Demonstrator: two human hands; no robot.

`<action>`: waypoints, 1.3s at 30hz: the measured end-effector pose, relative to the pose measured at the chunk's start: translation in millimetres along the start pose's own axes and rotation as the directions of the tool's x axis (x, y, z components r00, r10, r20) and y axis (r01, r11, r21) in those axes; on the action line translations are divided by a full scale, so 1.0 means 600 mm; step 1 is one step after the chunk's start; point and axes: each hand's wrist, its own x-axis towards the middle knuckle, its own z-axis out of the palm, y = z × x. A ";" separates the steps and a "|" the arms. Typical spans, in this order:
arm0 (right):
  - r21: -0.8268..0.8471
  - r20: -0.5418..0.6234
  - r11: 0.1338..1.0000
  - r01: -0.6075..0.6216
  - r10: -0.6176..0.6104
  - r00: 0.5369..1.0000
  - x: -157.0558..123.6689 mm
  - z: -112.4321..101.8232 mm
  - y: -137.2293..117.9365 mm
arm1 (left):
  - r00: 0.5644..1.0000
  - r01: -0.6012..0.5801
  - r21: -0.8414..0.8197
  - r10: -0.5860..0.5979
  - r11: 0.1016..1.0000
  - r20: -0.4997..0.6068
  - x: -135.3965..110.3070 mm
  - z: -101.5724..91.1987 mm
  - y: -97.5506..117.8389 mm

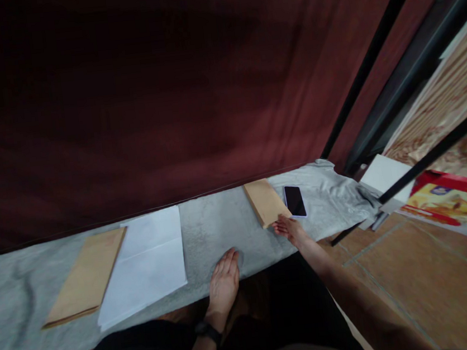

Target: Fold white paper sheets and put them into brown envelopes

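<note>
My right hand (289, 229) grips the near edge of a thick brown paper envelope (265, 200), possibly a small stack of them, lying on the grey cloth. Just right of it lies a smartphone (294, 201) with a dark screen and a pale rim. My left hand (225, 276) rests flat at the near edge of the cloth, fingers stretched out and holding nothing. Farther left are white paper sheets (151, 263) with a crease across them. Larger brown envelopes (87, 273) lie beside the sheets, slightly overlapping them.
The grey cloth (213, 222) covers a long narrow table against a dark red curtain (193, 118). A black metal post (368, 64) stands at the far right corner. On the tiled floor (430, 270) to the right is a red and yellow box (456, 203), near a white flat object (386, 178).
</note>
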 end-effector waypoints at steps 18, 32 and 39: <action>-0.280 -0.006 0.947 0.161 -0.169 0.986 -0.027 0.008 0.027 | 0.995 0.060 -0.039 -0.057 0.997 0.077 0.001 -0.015 0.012; -0.793 0.366 0.200 0.575 -0.598 0.713 -0.054 -0.004 0.105 | 0.839 0.543 0.243 -0.511 0.804 -0.187 -0.060 -0.111 -0.108; -0.813 0.397 0.115 0.570 -0.607 0.688 -0.053 -0.006 0.108 | 0.810 0.568 0.377 -0.577 0.732 -0.099 -0.097 -0.107 -0.137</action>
